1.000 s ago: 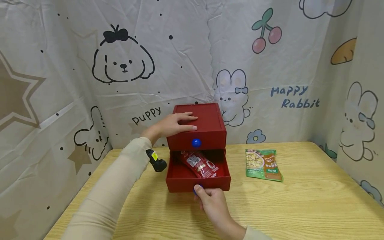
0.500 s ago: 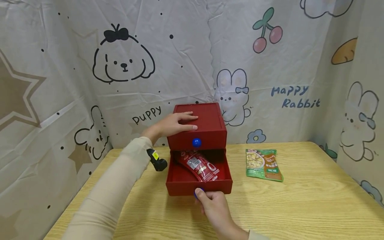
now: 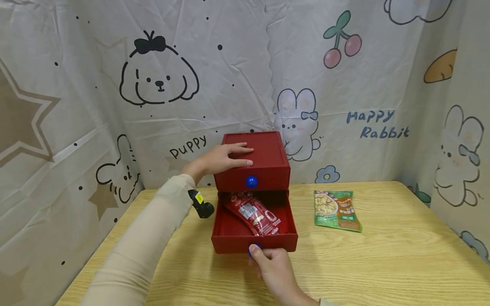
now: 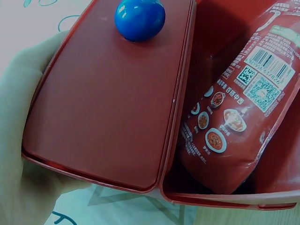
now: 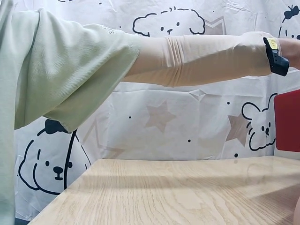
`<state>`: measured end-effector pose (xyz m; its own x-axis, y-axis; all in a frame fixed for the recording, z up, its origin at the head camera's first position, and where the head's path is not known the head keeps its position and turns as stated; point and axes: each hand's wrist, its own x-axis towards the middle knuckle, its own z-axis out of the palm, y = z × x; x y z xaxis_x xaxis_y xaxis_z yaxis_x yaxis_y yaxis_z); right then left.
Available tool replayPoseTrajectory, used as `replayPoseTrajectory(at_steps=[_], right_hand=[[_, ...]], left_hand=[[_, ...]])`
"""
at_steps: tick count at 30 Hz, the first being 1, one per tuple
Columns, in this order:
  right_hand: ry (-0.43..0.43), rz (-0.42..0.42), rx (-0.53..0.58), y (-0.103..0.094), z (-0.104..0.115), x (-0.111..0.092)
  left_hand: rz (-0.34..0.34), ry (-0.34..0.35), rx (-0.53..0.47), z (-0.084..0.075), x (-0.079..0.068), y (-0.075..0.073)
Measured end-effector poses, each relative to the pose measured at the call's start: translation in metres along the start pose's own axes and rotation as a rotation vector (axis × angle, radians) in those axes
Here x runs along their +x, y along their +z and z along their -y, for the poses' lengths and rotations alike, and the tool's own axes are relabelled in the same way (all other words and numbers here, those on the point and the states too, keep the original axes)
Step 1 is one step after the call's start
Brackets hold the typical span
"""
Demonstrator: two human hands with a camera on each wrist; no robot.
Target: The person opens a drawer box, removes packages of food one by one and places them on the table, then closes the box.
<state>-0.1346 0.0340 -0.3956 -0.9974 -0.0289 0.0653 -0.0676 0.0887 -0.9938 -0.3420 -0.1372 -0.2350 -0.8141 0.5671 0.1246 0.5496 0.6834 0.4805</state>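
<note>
A red two-drawer cabinet [image 3: 264, 148] stands on the table, its lower drawer [image 3: 229, 245] pulled out. On the cabinet's top rests my left hand [image 3: 222, 159], fingers spread and fairly straight. My right hand [image 3: 274, 268] pinches the blue knob [image 3: 249, 254] of the lower drawer between thumb and fingers, hiding most of it. Inside that drawer lies a red sauce pouch [image 3: 257, 216], slanted; the left wrist view shows a barcode and dish pictures on the pouch [image 4: 234, 108]. The upper drawer is closed, with its own blue knob [image 3: 251, 182].
A green and brown food packet [image 3: 337, 211] lies flat on the wooden table [image 3: 367, 263], right of the cabinet. Patterned cloth [image 3: 229, 68] hangs behind and at both sides. A black camera [image 3: 200, 206] is strapped to my left wrist.
My right hand has drawn the lower drawer further out toward me, and more of the red pouch shows. The left hand has stayed on the cabinet's top.
</note>
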Motion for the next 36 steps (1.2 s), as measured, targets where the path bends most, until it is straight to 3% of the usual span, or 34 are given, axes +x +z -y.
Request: replayPoseTrajectory(at_steps=[9,36], right_hand=[[0.021,0.022,-0.079,-0.005,-0.001,-0.005],[0.058,0.045,-0.055,-0.004,-0.001,-0.020]], left_hand=[[0.004,0.006,-0.009,-0.002,0.002,0.001],[-0.003,0.005,-0.041,-0.002,-0.001,0.000]])
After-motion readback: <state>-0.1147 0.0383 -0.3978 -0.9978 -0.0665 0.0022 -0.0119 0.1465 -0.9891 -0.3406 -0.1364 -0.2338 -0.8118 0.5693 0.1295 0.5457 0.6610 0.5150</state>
